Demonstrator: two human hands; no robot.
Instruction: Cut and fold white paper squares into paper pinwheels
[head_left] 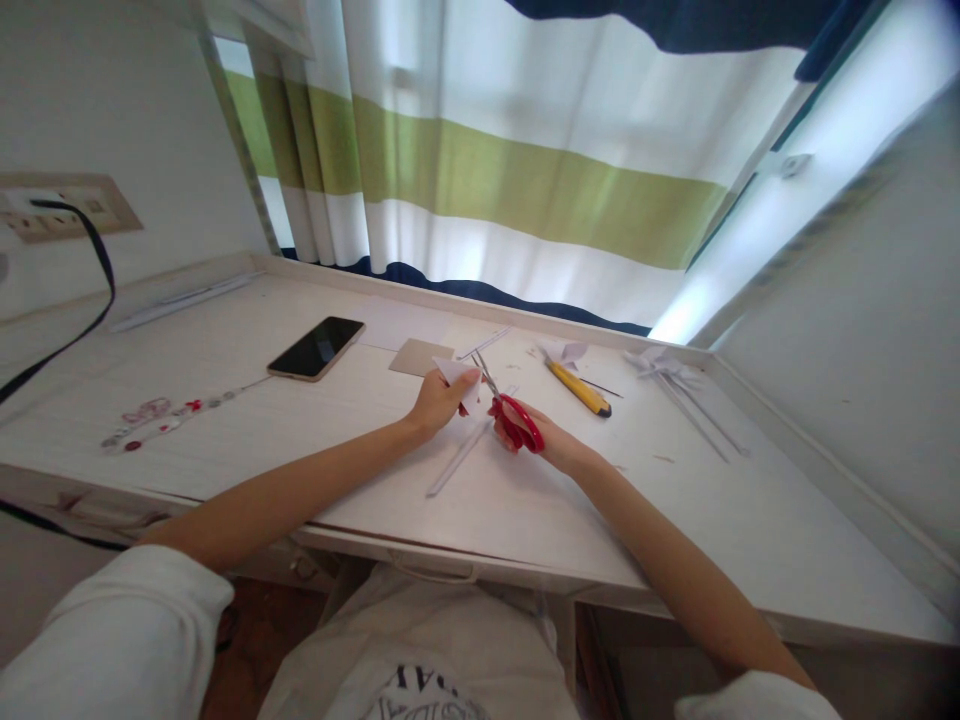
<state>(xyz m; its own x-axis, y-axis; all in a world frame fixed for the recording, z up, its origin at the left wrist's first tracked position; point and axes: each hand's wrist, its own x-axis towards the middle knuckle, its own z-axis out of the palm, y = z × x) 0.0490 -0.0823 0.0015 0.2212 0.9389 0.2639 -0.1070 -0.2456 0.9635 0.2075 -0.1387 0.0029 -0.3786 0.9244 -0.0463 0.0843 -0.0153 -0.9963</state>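
My left hand (439, 402) pinches a small folded piece of white paper (452, 369) above the middle of the desk. In my right hand (551, 437) is a pair of scissors (523, 425) with red handles. Their metal blades point up and away to the left, parted a little, close beside the paper. Whether the blades touch the paper I cannot tell. Under the hands lies a thin white paper strip (457, 460). A square of grey-brown card (421, 357) rests just behind my left hand.
A phone (316, 348) and a beaded phone strap (172, 415) lie to the left. On the right are a yellow utility knife (577, 388) and white paper pinwheels (664, 368) with stick handles. Paper sheets (401, 322) lie at the back, before the curtain (525, 180).
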